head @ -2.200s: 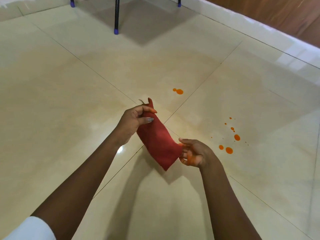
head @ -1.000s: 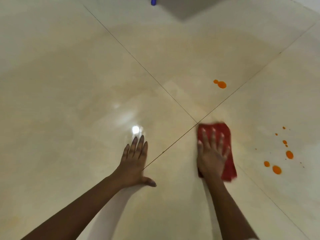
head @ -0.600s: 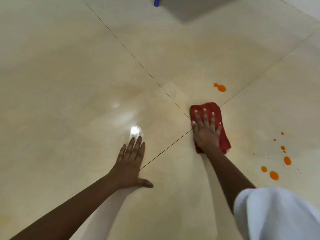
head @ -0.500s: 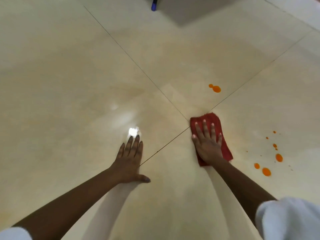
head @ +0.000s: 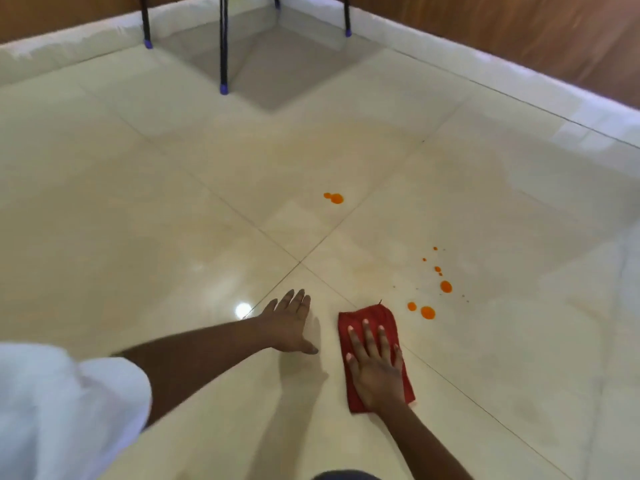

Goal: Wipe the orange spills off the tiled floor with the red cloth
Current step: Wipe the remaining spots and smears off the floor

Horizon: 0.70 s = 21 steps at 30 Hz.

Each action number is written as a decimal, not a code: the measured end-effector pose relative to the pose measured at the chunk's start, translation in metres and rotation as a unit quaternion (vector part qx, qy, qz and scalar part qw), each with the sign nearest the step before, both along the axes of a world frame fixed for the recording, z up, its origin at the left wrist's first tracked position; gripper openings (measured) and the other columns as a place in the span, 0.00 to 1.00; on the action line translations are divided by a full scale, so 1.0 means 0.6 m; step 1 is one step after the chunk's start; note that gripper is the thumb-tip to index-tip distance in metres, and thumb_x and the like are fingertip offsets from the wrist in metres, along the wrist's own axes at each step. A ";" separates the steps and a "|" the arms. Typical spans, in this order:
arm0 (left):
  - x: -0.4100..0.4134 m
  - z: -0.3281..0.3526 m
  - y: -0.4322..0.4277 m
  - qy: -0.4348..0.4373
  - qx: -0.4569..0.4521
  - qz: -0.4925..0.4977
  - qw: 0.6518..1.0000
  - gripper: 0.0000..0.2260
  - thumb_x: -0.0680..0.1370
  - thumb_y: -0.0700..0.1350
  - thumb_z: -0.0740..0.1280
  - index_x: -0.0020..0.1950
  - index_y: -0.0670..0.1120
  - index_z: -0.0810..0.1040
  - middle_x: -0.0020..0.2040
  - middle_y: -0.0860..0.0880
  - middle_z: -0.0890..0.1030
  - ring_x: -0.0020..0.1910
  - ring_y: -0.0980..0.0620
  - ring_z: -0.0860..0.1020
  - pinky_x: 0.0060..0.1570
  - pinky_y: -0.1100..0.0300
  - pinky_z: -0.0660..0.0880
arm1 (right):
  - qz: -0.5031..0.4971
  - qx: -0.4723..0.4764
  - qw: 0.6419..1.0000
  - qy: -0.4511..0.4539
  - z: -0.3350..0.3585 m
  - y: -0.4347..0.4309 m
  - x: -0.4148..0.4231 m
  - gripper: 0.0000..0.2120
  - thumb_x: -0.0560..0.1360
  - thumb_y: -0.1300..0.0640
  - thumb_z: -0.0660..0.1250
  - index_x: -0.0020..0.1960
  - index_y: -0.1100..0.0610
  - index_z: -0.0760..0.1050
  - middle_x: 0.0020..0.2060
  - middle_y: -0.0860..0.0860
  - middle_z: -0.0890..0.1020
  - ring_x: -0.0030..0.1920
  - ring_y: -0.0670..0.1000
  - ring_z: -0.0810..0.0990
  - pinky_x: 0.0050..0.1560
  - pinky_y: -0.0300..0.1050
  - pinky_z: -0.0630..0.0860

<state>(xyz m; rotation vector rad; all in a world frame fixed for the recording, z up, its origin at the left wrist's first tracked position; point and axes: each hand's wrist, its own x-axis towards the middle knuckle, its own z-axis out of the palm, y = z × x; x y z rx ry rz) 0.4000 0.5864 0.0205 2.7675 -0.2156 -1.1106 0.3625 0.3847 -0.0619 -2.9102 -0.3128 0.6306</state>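
Note:
The red cloth point(head: 370, 317) lies flat on the cream tiled floor point(head: 173, 220), folded into a narrow strip. My right hand point(head: 375, 367) presses down on it with fingers spread. A cluster of orange spills point(head: 427, 312) sits just right of the cloth's far end, with smaller drops trailing away from me. A separate pair of orange drops point(head: 335, 198) lies farther off, past the tile joint. My left hand point(head: 289, 323) rests flat on the bare floor left of the cloth, holding nothing.
Dark chair legs with blue feet point(head: 223, 88) stand at the far side, near the white skirting point(head: 485, 71) and wooden wall. A white sleeve point(head: 62, 403) fills the lower left corner.
My right hand has drawn the cloth back toward me, away from the tile joint crossing. The camera has lifted, so the chair legs and walls now show. My left hand stays flat on the floor.

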 end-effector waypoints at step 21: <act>0.061 -0.140 -0.107 -0.078 -0.048 -0.050 0.994 0.55 0.67 0.70 0.62 0.70 0.42 0.27 0.68 0.46 0.23 0.68 0.47 0.24 0.71 0.46 0.32 | -0.128 -0.025 0.988 -0.086 -0.042 -0.115 0.051 0.27 0.79 0.39 0.40 0.74 0.49 0.53 0.72 0.59 0.62 0.75 0.55 0.42 0.69 0.58 0.49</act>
